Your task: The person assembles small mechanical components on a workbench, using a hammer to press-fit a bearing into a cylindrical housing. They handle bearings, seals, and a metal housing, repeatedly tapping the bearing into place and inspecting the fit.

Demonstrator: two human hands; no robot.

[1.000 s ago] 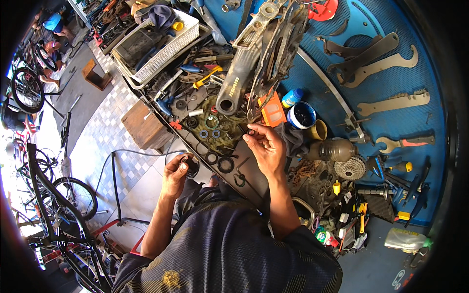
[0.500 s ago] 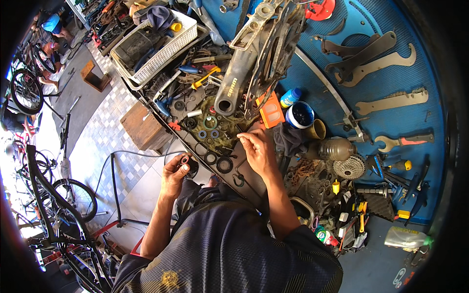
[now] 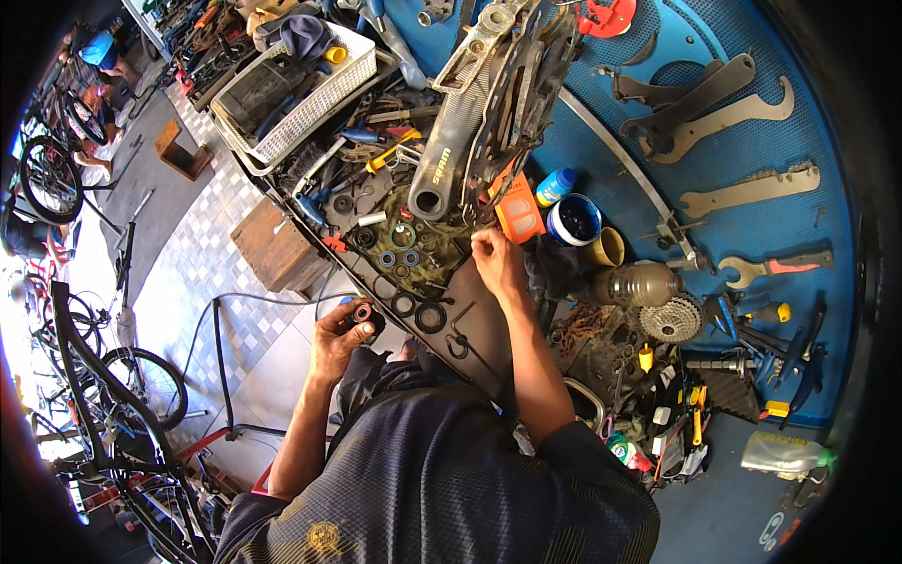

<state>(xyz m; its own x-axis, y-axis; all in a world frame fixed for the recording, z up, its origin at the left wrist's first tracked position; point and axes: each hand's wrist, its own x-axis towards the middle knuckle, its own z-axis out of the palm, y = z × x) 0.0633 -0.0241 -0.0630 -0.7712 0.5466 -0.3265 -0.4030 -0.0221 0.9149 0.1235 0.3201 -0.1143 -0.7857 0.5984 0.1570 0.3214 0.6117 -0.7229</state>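
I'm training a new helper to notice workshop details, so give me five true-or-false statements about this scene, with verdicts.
1. The left hand holds a dark round part. True.
2. The right hand is nearer the orange piece than the silver cassette. True.
3. In the picture, the blue bottle stands left of the orange piece. False: the blue bottle is to its right.
4. The perforated basket is bright red. False: the perforated basket is white.
5. The two hands are apart. True.
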